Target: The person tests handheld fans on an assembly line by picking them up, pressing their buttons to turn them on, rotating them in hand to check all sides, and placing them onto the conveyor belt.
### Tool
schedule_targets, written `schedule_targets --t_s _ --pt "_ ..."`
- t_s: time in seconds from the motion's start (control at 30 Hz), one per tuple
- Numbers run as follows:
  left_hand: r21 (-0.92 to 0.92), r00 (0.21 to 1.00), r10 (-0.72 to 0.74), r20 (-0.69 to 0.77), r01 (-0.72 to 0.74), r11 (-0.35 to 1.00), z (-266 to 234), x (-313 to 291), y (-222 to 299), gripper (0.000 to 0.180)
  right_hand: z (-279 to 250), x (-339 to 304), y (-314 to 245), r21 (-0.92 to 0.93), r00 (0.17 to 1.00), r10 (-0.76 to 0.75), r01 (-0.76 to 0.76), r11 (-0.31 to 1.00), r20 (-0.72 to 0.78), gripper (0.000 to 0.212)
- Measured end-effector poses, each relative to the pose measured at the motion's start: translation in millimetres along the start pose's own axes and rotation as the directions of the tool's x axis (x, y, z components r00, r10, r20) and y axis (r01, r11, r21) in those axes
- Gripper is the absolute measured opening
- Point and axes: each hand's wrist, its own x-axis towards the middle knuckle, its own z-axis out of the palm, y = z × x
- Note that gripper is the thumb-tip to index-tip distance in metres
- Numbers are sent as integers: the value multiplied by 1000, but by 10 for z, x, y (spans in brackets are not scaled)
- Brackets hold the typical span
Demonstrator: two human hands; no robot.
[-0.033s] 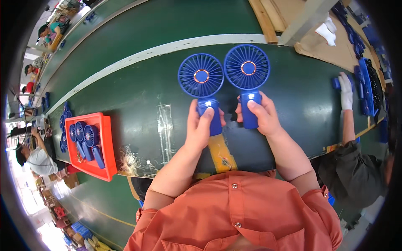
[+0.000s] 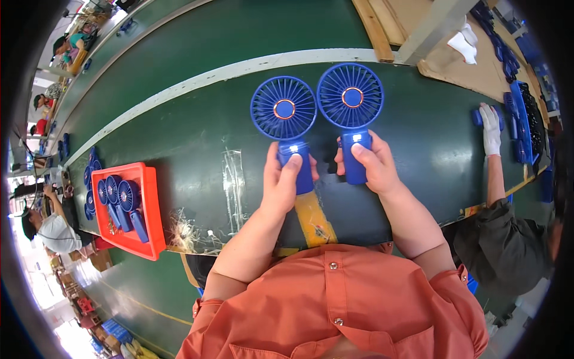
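Note:
Two blue handheld fans are held upright side by side above the green worktable, their round grilles almost touching. My left hand (image 2: 280,182) is closed around the handle of the left fan (image 2: 284,109), thumb on its front near a small lit patch. The right fan (image 2: 350,97) is gripped by my right hand (image 2: 376,164), with its thumb likewise pressed on the front below a bright spot. Each grille has a blue centre disc with a copper-coloured ring. Fingers behind both handles are partly hidden.
A red tray (image 2: 156,209) with several blue fans stands at the left, more fans beyond it. At the right, a co-worker's white-gloved hand (image 2: 491,131) holds a blue part near a blue crate (image 2: 521,131). Yellow tape (image 2: 314,221) marks the table. A post (image 2: 433,33) stands behind.
Both fans and my hands sit very slightly further left, the left one most. The co-worker's gloved hand has shifted a little. My grip is the same.

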Motion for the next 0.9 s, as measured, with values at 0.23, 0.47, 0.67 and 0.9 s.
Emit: schedule_targets --t_s 0.23,0.47,0.67,0.9 --pt "-18 996 60 60 -59 998 0 -5 8 31 17 -69 -61 -6 999 -53 53 999 12 33" --pt "-35 993 90 82 -87 996 31 -34 6 32 -10 -95 -60 44 997 -65 64 997 38 35" --pt "-32 994 60 95 -57 998 18 -27 24 31 -37 -79 -23 6 993 -100 100 995 62 35" --pt "-9 995 84 61 -84 996 -11 -50 19 30 17 -55 25 52 994 -87 84 995 64 34"
